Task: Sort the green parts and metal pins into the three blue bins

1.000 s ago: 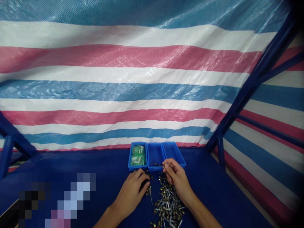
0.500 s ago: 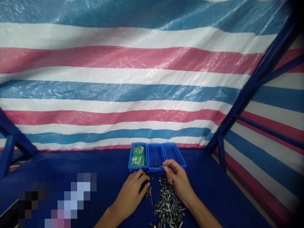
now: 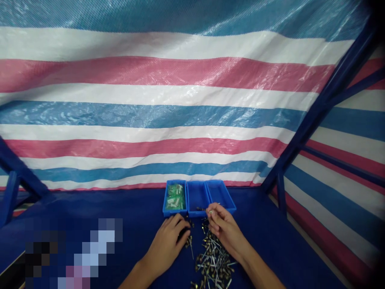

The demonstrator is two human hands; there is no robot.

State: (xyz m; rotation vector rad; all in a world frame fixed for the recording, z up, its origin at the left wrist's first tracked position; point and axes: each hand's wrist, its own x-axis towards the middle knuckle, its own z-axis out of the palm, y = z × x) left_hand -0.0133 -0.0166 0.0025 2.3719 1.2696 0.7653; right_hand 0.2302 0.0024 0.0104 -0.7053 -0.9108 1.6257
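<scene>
My right hand (image 3: 224,224) is raised over the front of the blue bins, thumb and fingertips pinched on a small metal fitting (image 3: 211,212). Its exact kind is too small to make out. Below that hand spreads a pile of thin metal pins with brass-coloured ends (image 3: 214,257). My left hand (image 3: 169,237) rests on the table, fingers curved and thumb apart, beside a few loose pins (image 3: 190,241). Nothing shows in its grasp. The middle blue bin (image 3: 197,194) has a few small dark pieces near its front.
The left blue bin (image 3: 165,202) holds green-and-white packets (image 3: 175,196). A right blue bin (image 3: 219,192) adjoins the middle one. Behind the blue table (image 3: 99,204) hangs a striped sheet (image 3: 150,148), with a dark blue frame post (image 3: 296,140) at right. A pixelated patch covers the lower left.
My right hand's fingers have shifted slightly, turning the small fitting a little at the fingertips. The left hand has stayed in place.
</scene>
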